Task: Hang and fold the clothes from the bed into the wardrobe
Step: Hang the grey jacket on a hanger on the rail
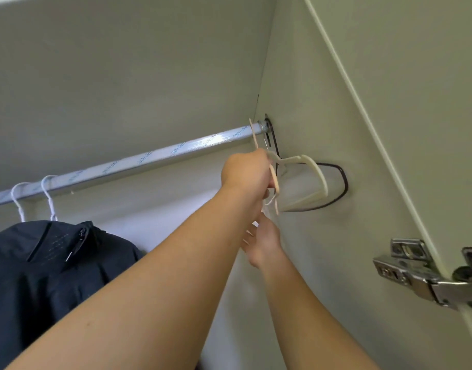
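While the dark jacket (56, 263) hangs at the far left on two white hangers (49, 193) hooked over the rail (149, 156), the action is all at the right end of the wardrobe (336, 89). That jacket is the only garment on show; the bed and the other clothes are out of view. Moving along the rail, the left grip (245, 172) is up near the rail's end bracket, fingers curled tight round the neck of a cream hanger (312, 169) whose hook sits over the bar. Just below it, the right grip (264, 241) reaches up with fingers fairly straight, close under the hanger, and it has hold of nothing I can make out; the blur there hides any contact. Behind the cream hanger a black wire hanger (344, 180) lies flat against the side wall, and a metal door hinge (416, 273) shows at the near right. This looks like fetching a spare hanger for the next garment. To do it well, I'd say lift the hook straight up and clear of the bar before pulling back, steady the lower edge with the free hand, and watch that the cream hanger doesn't snag the wire one tucked beside it.
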The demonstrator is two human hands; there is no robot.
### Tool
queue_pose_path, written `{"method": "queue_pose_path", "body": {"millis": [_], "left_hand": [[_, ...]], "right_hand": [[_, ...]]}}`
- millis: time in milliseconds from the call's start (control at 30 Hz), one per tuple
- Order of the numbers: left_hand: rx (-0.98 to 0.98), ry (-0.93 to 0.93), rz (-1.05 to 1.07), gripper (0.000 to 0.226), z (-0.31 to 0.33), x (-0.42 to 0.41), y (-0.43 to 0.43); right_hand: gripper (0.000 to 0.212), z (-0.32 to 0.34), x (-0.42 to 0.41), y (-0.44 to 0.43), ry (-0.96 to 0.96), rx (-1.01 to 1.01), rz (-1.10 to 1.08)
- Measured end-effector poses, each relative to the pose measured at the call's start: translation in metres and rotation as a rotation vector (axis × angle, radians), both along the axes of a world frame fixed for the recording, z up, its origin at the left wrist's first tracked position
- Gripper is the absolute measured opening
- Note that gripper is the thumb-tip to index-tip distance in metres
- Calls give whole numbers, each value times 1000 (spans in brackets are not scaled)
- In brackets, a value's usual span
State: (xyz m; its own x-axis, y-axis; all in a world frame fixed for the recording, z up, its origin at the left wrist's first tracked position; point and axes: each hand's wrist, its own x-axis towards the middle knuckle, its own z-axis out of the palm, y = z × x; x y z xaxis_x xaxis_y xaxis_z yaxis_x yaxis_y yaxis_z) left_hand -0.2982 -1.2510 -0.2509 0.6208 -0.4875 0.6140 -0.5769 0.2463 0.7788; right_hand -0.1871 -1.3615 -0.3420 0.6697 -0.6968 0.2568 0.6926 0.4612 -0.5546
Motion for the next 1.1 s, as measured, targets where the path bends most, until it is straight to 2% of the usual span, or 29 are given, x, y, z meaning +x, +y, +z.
{"method": "queue_pose_path", "body": {"millis": [300,533,633,800,967,1100], "left_hand": [[-132,-18,67,16,12,28,44],[-88,25,69,16,-2,62,101],[-69,33,77,17,-20,80,130],[-108,94,88,18,-38,111,172],[-123,74,95,17,-39,129,193],[-111,88,124,21,-53,138,202]], "right_hand": [[44,5,4,12,8,-110,19],[55,1,17,25,84,-169,128],[54,-7,26,43,141,-229,168],[51,-21,48,80,196,-397,116],[51,0,53,109,150,-524,84],[35,19,50,132,76,-594,30]]}}
